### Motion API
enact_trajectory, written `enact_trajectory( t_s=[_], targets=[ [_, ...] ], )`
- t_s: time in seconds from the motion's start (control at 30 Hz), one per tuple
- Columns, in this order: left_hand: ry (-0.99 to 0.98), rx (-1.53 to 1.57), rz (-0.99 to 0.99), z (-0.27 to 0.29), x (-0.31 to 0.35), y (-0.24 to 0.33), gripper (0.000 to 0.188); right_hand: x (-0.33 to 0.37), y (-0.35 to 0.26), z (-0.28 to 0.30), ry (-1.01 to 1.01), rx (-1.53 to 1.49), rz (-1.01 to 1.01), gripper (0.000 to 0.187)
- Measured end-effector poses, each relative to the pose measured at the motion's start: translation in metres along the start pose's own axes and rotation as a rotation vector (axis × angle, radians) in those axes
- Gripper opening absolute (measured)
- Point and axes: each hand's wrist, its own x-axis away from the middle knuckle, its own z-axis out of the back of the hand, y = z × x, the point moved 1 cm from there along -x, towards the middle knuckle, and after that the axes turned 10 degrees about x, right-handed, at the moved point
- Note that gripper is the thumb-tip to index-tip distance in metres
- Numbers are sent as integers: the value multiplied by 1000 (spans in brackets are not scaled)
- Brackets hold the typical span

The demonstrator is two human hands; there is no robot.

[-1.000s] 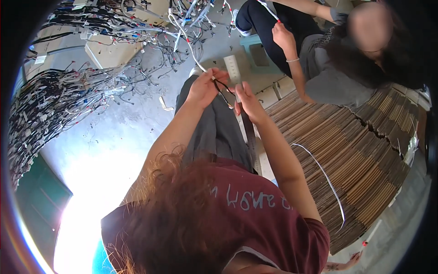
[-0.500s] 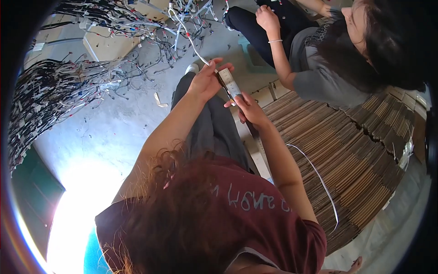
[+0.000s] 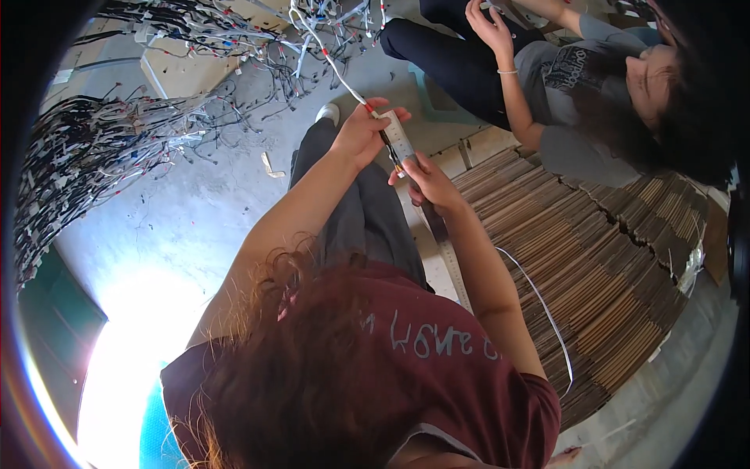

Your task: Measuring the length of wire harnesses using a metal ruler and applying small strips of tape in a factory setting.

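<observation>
A long metal ruler (image 3: pixel 401 142) lies slantwise in front of me, its lower part running down beside my right forearm. My left hand (image 3: pixel 361 134) pinches a white cable (image 3: pixel 338 76) with red bands against the ruler's upper end. From there the cable's dark stretch and thin wire ends follow the ruler's edge towards my right hand. Closed round the ruler lower down is my right hand (image 3: pixel 432 186), its thumb on top and its fingertips close to the wire ends. Whether those fingertips also grip the wires is hard to make out.
Thick bundles of cables (image 3: pixel 101 148) hang at the left, more (image 3: pixel 203 39) at the far left. A stack of flattened cardboard (image 3: pixel 578 266) stands at my right, with a white strap (image 3: pixel 547 305) lying over it. Another person (image 3: pixel 578 86) sits at the far right.
Both my hands have shifted slightly to the right with the ruler and the cable. The other person has leaned to the right, with one hand raised.
</observation>
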Motion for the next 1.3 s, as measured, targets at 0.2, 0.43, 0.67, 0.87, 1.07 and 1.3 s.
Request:
enact_trajectory(
  t_s=[0.2,0.43,0.67,0.87,1.07,1.3],
  targets=[
    [45,-35,18,-7,-8,-2,32,1,-2,1,-99,-50,4,23],
    [72,11,-19,-13,-12,-1,32,-3,-2,5,-90,-66,-14,23],
    [-29,48,84,-10,-13,9,25,-5,-6,10,-143,-53,-10,20],
    [-159,-32,256,-8,-13,20,16,-3,-8,19,-102,-85,-45,22],
    [-137,-17,227,-8,-17,20,16,-10,-9,28,-185,-99,-94,21],
    [-152,9,181,-14,-18,17,14,-7,-15,22,-239,-179,-31,16]
  ],
)
